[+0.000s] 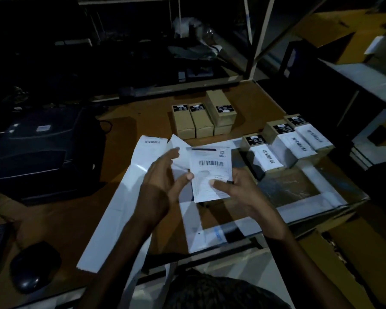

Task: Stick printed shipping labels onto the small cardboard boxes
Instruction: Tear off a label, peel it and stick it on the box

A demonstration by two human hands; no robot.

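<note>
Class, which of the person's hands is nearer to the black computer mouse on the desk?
Left. The left hand is closer to the mouse, which lies down at its outer side; the right hand is farther off, beyond the label.

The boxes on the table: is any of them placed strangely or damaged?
No damage shows. One unlabelled box lies on top of another in the back group. The three labelled boxes on the right sit in an orderly row.
</note>
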